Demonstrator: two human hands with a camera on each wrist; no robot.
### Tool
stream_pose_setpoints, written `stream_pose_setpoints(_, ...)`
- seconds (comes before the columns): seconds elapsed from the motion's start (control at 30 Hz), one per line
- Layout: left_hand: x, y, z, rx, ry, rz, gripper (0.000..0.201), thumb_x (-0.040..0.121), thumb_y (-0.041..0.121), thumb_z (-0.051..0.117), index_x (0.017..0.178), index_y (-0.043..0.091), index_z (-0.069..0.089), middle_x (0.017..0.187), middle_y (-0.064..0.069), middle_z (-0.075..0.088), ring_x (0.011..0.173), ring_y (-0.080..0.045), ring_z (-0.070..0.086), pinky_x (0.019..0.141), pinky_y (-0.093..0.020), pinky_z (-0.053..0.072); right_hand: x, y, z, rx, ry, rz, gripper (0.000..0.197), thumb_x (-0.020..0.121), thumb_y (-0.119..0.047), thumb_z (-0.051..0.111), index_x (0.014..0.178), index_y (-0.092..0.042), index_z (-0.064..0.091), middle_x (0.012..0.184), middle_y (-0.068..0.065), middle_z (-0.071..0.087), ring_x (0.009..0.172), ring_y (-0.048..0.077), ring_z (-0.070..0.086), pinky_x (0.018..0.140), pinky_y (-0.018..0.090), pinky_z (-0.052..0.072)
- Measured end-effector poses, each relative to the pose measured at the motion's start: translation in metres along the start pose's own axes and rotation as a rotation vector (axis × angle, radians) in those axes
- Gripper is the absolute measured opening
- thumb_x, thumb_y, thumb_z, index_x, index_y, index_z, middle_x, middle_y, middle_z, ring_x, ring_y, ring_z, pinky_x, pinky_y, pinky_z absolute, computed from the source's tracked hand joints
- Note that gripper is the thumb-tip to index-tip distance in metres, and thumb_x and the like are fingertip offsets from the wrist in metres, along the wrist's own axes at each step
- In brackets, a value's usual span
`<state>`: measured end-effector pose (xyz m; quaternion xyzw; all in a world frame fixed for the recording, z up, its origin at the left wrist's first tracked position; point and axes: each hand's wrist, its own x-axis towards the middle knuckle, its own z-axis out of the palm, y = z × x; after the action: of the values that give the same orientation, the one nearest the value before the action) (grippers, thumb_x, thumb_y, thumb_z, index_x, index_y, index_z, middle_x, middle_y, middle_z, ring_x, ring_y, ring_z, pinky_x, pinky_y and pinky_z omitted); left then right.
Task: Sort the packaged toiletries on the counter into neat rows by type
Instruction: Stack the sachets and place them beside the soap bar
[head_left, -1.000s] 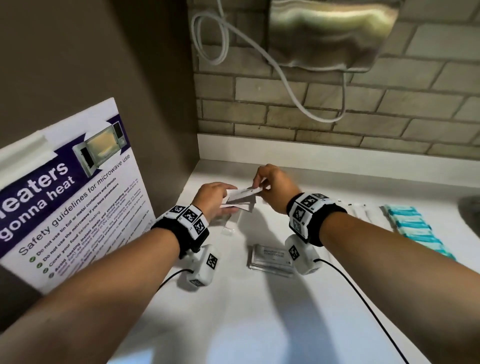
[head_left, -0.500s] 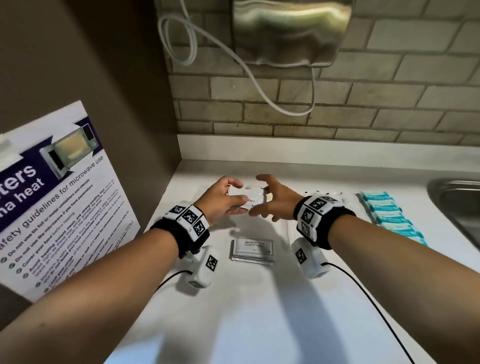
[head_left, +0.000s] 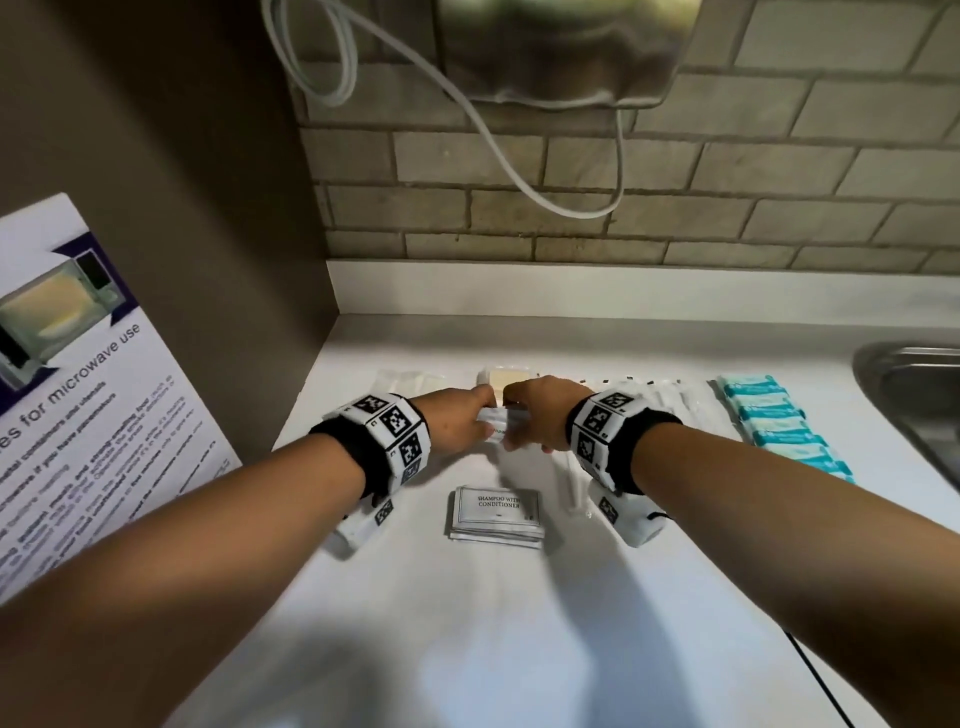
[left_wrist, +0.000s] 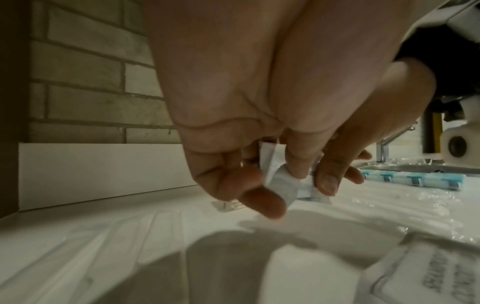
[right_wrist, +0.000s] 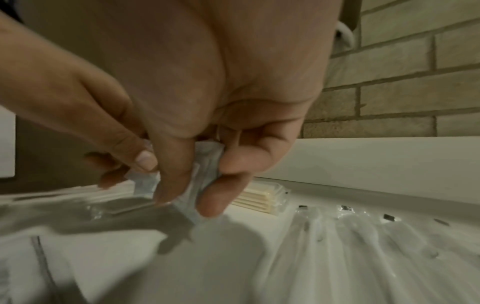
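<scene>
White sachets (head_left: 500, 423) pinched between left hand (head_left: 457, 423) and right hand (head_left: 540, 415); six teal packets (head_left: 779, 426) lined up

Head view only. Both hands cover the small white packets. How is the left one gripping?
Observer: Left wrist view shows the left hand pinching one end of the white packets between thumb and curled fingers.
Operator: And the right?
Observer: Right wrist view shows the right hand pinching the other end, thumb on one face and fingers curled on the other.
Operator: That cream thing behind them, is it a single item?
Observer: No. From the side, the cream packs form a stack several layers deep in clear wrap, just behind that hand and not touching it.
</scene>
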<state>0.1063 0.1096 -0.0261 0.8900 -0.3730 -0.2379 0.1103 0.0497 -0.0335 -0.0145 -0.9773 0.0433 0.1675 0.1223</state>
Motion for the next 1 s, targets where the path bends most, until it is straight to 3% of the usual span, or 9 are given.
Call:
stream_pose_setpoints(0.1, 0.005, -0.005, 0.005, 0.077, 0.027, 0.005, 0.029, 0.098, 0.031, 0.049, 0.125, 0.019, 0.047, 0.117, -0.006, 0.063, 0.096, -0.022, 0.060, 0.082, -0.033, 0.047, 0.010, 0.002, 0.006, -0.114, 0.030, -0.004, 0.031, 0.081, -0.029, 0.073, 0.108, -0.022, 0.059, 0.105, 0.004, 0.066, 0.088, 0.025, 0.063, 0.072, 0.030, 0.047)
stream_pose_setpoints(0.2, 0.008, -0.009, 0.015, 0.058, 0.141, 0.037, 0.020, 0.095, 0.024, 0.054, 0.115, 0.021, 0.056, 0.110, -0.002, 0.065, 0.095, -0.020, 0.062, 0.079, -0.028, 0.048, 0.020, 0.002, 0.016, -0.223, 0.006, -0.021, 0.044, 0.083, -0.032, 0.071, 0.121, -0.018, 0.054, 0.114, 0.006, 0.060, 0.102, 0.029, 0.062, 0.073, 0.034, 0.045)
stream_pose_setpoints(0.3, 0.011, -0.011, 0.023, 0.005, 0.159, 0.049, 0.016, 0.093, 0.017, 0.055, 0.107, 0.019, 0.062, 0.107, -0.002, 0.066, 0.092, -0.019, 0.062, 0.074, -0.024, 0.042, 0.026, 0.005, 0.028, -0.236, -0.060, -0.027, 0.044, 0.087, -0.030, 0.066, 0.121, -0.011, 0.047, 0.117, 0.010, 0.058, 0.102, 0.031, 0.062, 0.075, 0.036, 0.046)
stream_pose_setpoints(0.43, 0.015, -0.011, 0.030, 0.030, 0.128, 0.047, 0.019, 0.093, 0.014, 0.052, 0.108, 0.015, 0.063, 0.107, -0.006, 0.066, 0.097, -0.024, 0.062, 0.085, -0.031, 0.049, 0.028, 0.008, 0.041, -0.191, -0.100, -0.035, 0.038, 0.093, -0.022, 0.057, 0.125, -0.008, 0.041, 0.123, 0.012, 0.052, 0.108, 0.032, 0.059, 0.082, 0.037, 0.043)
stream_pose_setpoints(0.57, 0.019, -0.009, 0.034, 0.073, 0.091, 0.050, 0.022, 0.097, 0.019, 0.049, 0.115, 0.018, 0.062, 0.104, -0.003, 0.052, 0.099, -0.026, 0.059, 0.088, -0.032, 0.046, 0.025, 0.007, 0.047, -0.177, -0.097, -0.003, 0.041, 0.093, -0.020, 0.052, 0.130, -0.007, 0.038, 0.128, 0.012, 0.043, 0.110, 0.034, 0.057, 0.081, 0.038, 0.041)
stream_pose_setpoints(0.67, 0.020, -0.008, 0.033, 0.095, 0.058, 0.047, 0.030, 0.099, 0.022, 0.047, 0.127, 0.020, 0.057, 0.114, -0.006, 0.048, 0.101, -0.026, 0.059, 0.093, -0.035, 0.047, 0.022, 0.006, 0.045, -0.188, -0.117, 0.005, 0.047, 0.092, -0.023, 0.053, 0.132, -0.005, 0.036, 0.129, 0.011, 0.039, 0.109, 0.033, 0.058, 0.075, 0.035, 0.037)
stream_pose_setpoints(0.8, 0.021, -0.011, 0.034, 0.122, 0.022, 0.016, 0.031, 0.099, 0.020, 0.045, 0.127, 0.007, 0.049, 0.126, -0.009, 0.044, 0.109, -0.028, 0.058, 0.100, -0.040, 0.045, 0.023, 0.007, 0.043, -0.180, -0.133, 0.034, 0.040, 0.093, -0.015, 0.049, 0.129, -0.004, 0.039, 0.129, 0.012, 0.040, 0.107, 0.033, 0.059, 0.072, 0.034, 0.037)
stream_pose_setpoints(0.9, 0.019, -0.008, 0.034, 0.167, 0.018, 0.049, 0.036, 0.100, 0.017, 0.038, 0.133, 0.003, 0.043, 0.128, -0.013, 0.041, 0.101, -0.027, 0.057, 0.096, -0.039, 0.046, 0.025, 0.006, 0.043, -0.189, -0.127, 0.039, 0.038, 0.094, -0.014, 0.047, 0.130, -0.005, 0.040, 0.129, 0.012, 0.041, 0.109, 0.034, 0.059, 0.074, 0.035, 0.038)
stream_pose_setpoints(1.0, 0.012, 0.005, 0.036, 0.207, -0.033, 0.017, 0.037, 0.102, 0.012, 0.032, 0.124, 0.002, 0.060, 0.116, -0.013, 0.056, 0.106, -0.026, 0.045, 0.096, -0.036, 0.039, 0.023, 0.005, 0.044, -0.192, -0.110, 0.050, 0.040, 0.094, -0.011, 0.044, 0.133, -0.005, 0.037, 0.130, 0.013, 0.042, 0.112, 0.035, 0.057, 0.075, 0.035, 0.037)
